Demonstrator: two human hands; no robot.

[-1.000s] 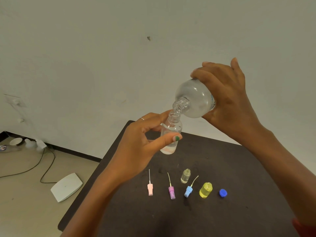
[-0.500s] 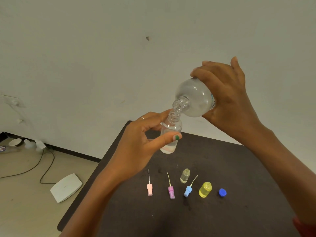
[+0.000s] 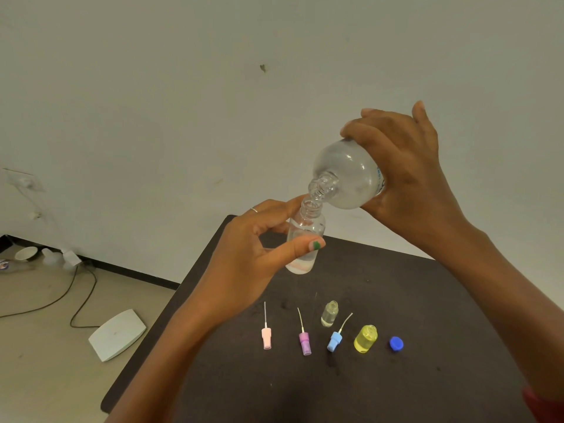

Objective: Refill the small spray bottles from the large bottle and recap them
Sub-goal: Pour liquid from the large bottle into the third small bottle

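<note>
The right hand [image 3: 406, 175] grips the tilted large bottle [image 3: 348, 175], its mouth touching the neck of the small bottle [image 3: 305, 236]. The left hand [image 3: 253, 257] pinches that small bottle above the table's [image 3: 427, 300] far edge.

three small bottles [image 3: 305, 239] [image 3: 330, 313] [image 3: 365, 338], one large bottle [image 3: 348, 174], three spray heads [image 3: 266, 337] [image 3: 305, 345] [image 3: 334, 341], one blue cap [image 3: 396, 343]

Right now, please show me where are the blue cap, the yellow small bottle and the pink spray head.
blue cap [image 3: 396, 343]: head view, on its top face.
yellow small bottle [image 3: 365, 340]: head view, on its body.
pink spray head [image 3: 266, 338]: head view, on its pink collar.
</note>
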